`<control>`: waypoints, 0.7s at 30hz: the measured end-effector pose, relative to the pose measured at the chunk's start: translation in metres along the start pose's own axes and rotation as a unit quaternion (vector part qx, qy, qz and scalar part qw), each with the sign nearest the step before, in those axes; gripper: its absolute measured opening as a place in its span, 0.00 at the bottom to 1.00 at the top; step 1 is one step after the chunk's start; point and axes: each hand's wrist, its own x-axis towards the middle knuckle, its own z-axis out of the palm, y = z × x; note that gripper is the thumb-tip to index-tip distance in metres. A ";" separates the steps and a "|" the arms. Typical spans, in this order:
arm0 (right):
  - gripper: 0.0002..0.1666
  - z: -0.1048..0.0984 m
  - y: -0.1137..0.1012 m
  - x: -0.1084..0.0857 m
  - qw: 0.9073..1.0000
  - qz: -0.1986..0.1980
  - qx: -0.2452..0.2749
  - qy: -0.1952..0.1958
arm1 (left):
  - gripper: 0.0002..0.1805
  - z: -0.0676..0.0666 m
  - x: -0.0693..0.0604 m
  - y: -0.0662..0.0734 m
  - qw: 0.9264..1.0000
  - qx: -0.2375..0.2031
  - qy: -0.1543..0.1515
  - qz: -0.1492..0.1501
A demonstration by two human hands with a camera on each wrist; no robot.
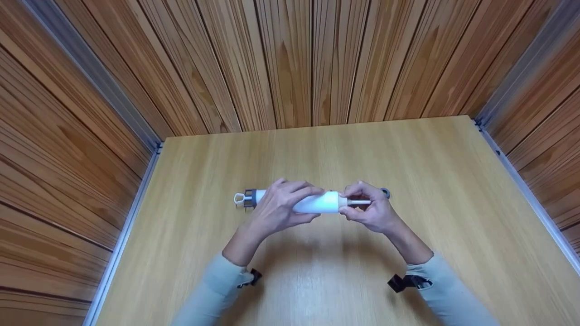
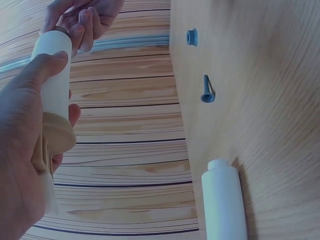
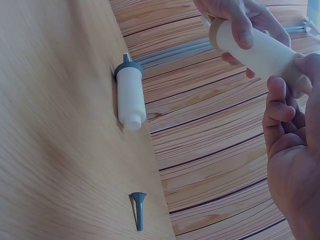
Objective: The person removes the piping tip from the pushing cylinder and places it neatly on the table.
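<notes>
My left hand [image 1: 282, 203] grips the barrel of a white piping syringe [image 1: 324, 203], thumb and fingers curled round it. A beige flange [image 2: 59, 132] shows at its left end in the left wrist view. At the other end, the thumb and fingers of my right hand [image 1: 378, 213] pinch the pale nozzle collar [image 1: 343, 202]. A thin white nozzle [image 1: 360, 202] points right between those fingers. The syringe is held above the table, roughly level. Part of its barrel is hidden by my left hand.
Behind the hands on the table [image 1: 317, 154] lies a second white syringe [image 3: 131, 95] with a grey-blue flange. A grey-blue funnel-shaped nozzle [image 2: 207, 92] and a small grey-blue ring [image 2: 192, 37] lie farther right. Wood-panelled walls [image 1: 290, 68] enclose the back and sides.
</notes>
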 end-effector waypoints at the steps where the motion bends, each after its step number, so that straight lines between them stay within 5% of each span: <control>1: 0.16 0.000 0.000 0.000 1.000 -0.005 0.004 0.002 | 0.25 0.000 0.000 0.000 1.000 -0.005 -0.002 -0.002; 5: 0.16 0.001 0.001 0.000 1.000 -0.015 -0.003 -0.005 | 0.24 -0.001 0.001 -0.003 0.997 -0.069 -0.025 -0.030; 10: 0.21 0.001 0.001 0.001 0.998 -0.025 -0.040 -0.037 | 0.25 0.000 -0.002 -0.006 0.981 -0.169 -0.047 -0.087; 21: 0.24 -0.007 -0.002 0.000 0.996 0.021 -0.076 -0.030 | 0.26 0.000 0.000 -0.005 0.987 -0.134 -0.058 -0.064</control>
